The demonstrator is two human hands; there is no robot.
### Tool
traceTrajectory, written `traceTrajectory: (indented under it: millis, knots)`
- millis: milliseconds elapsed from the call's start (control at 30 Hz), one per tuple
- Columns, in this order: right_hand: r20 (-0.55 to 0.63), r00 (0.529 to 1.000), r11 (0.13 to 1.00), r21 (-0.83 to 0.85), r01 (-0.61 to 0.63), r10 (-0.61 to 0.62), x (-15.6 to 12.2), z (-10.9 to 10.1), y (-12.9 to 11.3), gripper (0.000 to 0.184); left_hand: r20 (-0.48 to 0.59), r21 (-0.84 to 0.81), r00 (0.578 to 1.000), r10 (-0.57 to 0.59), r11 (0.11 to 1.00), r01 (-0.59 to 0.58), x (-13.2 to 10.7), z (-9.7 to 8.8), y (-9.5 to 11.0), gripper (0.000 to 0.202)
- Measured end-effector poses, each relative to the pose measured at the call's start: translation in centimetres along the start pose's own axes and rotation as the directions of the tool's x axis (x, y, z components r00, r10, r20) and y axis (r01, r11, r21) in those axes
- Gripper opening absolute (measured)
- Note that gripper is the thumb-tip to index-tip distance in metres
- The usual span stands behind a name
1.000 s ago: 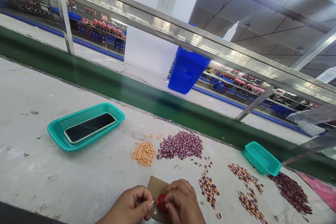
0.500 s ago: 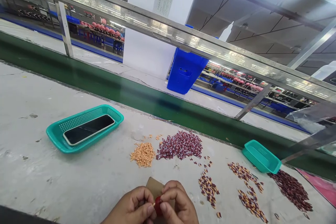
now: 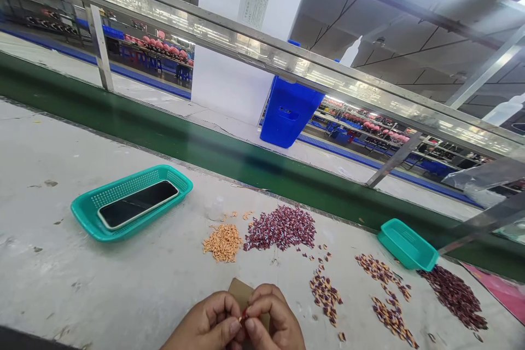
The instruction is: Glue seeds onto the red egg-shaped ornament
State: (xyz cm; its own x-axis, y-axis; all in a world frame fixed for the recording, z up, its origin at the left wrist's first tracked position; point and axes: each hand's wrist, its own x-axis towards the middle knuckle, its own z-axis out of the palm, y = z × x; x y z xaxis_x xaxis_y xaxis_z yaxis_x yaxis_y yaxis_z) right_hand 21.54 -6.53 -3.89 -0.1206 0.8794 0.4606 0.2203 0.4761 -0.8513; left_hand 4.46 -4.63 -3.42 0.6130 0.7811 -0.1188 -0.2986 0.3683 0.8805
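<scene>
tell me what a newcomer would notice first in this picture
The left hand and right hand pinch a small red piece over a brown cardboard sheet at bottom centre. Above them, on the pale workbench, lie a heap of maroon-and-white pieces and a heap of orange pieces. Further left, a teal perforated plastic basket holds a black-screened smartphone.

A small red piece [image 3: 244,315], mostly hidden and too small to identify, is pinched between the left hand [image 3: 203,322] and the right hand [image 3: 270,320], just above a brown cardboard sheet [image 3: 238,292] that lies flat beneath both hands.
</scene>
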Motion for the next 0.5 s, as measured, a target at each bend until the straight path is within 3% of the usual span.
traceTrajectory:
  millis: [233,400,500]
  knots:
    - [-0.171,0.981,0.990,0.122,-0.065,0.086,-0.5,1.7,0.1,0.026,-0.034,-0.041,0.999,0.024,0.999,-0.025,-0.2,0.2,0.3,0.042]
    - [-0.154,0.981,0.989,0.105,-0.105,0.120,-0.5,1.9,0.1,0.029,-0.090,-0.088,0.995,0.052,0.994,-0.060,-0.3,0.3,0.0,0.037]
    - [-0.150,0.983,0.991,0.100,-0.087,0.102,-0.4,2.0,0.3,0.031,-0.045,-0.060,0.997,0.057,0.996,-0.060,-0.2,-0.1,-0.4,0.039]
